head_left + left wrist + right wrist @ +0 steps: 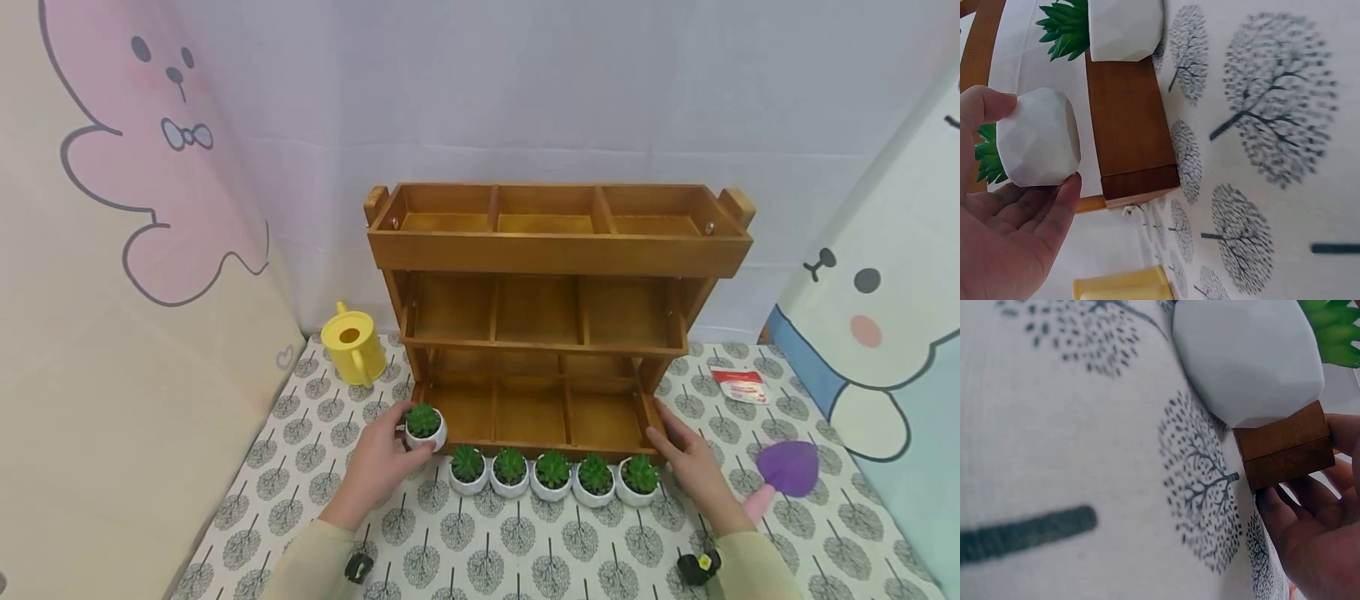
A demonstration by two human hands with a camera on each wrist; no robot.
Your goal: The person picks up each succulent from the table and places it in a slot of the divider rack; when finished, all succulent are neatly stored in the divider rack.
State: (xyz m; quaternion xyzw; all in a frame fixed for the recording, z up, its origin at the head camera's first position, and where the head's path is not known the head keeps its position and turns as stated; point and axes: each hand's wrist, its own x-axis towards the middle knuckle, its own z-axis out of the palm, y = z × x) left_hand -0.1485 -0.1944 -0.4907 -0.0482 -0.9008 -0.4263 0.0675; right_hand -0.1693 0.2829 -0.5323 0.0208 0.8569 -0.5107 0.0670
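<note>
My left hand holds a small potted succulent between thumb and fingers, raised by the lower left corner of a three-tier wooden shelf. In the left wrist view its white faceted pot tilts sideways in that hand. At the shelf's lower right end, my right hand grips the side of the bottom tier; the right wrist view has the fingers around its wooden corner. Several more potted succulents stand in a row along the shelf's front edge, the rightmost beside my right thumb.
A yellow watering can stands left of the shelf. To the right lie a red and white packet and a purple toy shovel with a pink handle. A tree-patterned cloth covers the table, and curtains hang behind.
</note>
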